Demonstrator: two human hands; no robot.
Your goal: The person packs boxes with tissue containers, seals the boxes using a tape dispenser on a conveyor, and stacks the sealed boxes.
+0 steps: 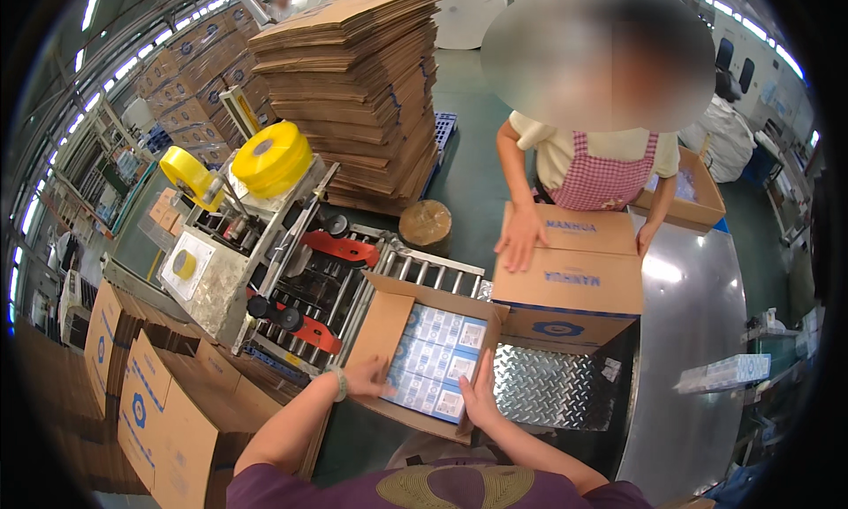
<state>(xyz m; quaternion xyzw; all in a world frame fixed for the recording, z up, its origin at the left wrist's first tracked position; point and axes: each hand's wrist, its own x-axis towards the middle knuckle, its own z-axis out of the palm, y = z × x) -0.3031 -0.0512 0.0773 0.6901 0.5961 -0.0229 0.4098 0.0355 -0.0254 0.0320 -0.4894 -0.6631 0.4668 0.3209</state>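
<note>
An open cardboard carton (385, 326) stands in front of me, tilted a little to the right. Rows of white-and-blue packs (431, 357) fill its inside. My left hand (364, 378) lies over the carton's left side near the front corner, its fingers stretched toward the packs. At the right wall of the carton, my right hand (480, 398) grips the edge, thumb on the inner side and fingers along the outside.
Across from me a person's hand (523, 239) rests on a closed carton (565, 284). A tape machine (265, 244) with yellow tape rolls (271, 159) stands left. Flattened cartons (349, 94) rise behind. A metal table (685, 332) runs along the right; more cartons (163, 421) stand lower left.
</note>
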